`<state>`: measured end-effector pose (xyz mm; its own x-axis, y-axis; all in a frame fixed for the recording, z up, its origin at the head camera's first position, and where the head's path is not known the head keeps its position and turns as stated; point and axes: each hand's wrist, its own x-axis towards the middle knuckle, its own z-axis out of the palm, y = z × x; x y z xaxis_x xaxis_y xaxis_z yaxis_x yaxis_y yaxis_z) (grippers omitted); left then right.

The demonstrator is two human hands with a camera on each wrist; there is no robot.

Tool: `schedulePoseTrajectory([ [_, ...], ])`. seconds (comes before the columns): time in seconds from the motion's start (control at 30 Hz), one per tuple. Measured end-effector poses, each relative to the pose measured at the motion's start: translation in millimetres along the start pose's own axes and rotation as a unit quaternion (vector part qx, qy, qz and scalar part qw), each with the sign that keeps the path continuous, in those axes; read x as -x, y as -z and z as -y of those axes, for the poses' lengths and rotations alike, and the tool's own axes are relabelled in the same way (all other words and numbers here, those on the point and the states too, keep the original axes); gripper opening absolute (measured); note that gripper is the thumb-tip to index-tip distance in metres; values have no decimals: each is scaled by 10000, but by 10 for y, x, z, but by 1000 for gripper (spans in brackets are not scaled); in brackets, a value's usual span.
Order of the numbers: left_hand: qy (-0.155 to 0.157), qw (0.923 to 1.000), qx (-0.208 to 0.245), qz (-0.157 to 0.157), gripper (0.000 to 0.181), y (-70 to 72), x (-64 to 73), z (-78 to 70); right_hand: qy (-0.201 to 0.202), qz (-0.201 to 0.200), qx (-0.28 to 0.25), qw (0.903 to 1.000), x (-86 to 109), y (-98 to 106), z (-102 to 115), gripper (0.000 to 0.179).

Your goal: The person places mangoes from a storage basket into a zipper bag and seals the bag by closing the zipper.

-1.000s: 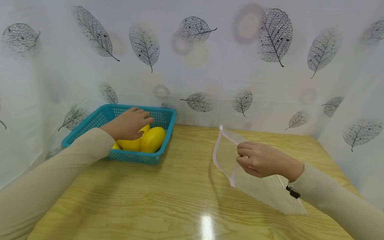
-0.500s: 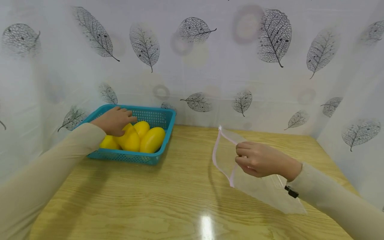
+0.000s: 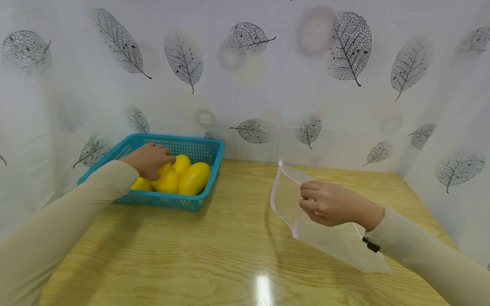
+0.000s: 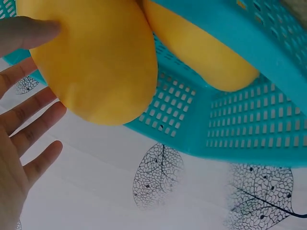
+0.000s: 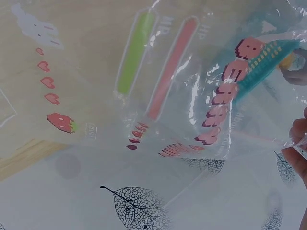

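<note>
Grip of left hand, half-spread, touches an oval yellow fruit; right hand pinches a clear pink-edged plastic bag.

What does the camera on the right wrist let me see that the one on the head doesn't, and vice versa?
Only the right wrist view shows the clear bag's printed green bar, red bar and strawberry.

Only the head view shows the black clip by the right sleeve.

Both show the bag, the right hand holding it, the blue basket and the leaf-print backdrop.
</note>
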<state>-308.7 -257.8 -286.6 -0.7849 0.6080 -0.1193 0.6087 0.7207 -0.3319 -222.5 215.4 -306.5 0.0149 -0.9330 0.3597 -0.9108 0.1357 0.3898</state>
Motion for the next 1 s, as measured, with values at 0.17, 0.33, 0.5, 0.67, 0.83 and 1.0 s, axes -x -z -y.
schedulePoseTrajectory([
  [0.17,-110,9998,-49,-142,50,-34,17,-12,-51,46,-25,10000,18,9,4,27],
  [0.33,-77,10000,13,-53,56,-71,17,-29,-75,77,-16,9999,28,17,15,27],
  [0.5,-51,10000,-18,49,60,-100,13,-32,-13,-7,39,10000,28,9,24,27],
  [0.67,40,9999,62,136,67,-133,2,-15,-20,21,47,10000,37,-3,19,27],
  [0.83,109,9996,140,217,70,-154,-19,-12,-94,138,44,9999,40,3,19,27],
  [1.0,140,9994,151,270,72,-159,-28,-8,-127,203,7,9997,29,6,10,26],
])
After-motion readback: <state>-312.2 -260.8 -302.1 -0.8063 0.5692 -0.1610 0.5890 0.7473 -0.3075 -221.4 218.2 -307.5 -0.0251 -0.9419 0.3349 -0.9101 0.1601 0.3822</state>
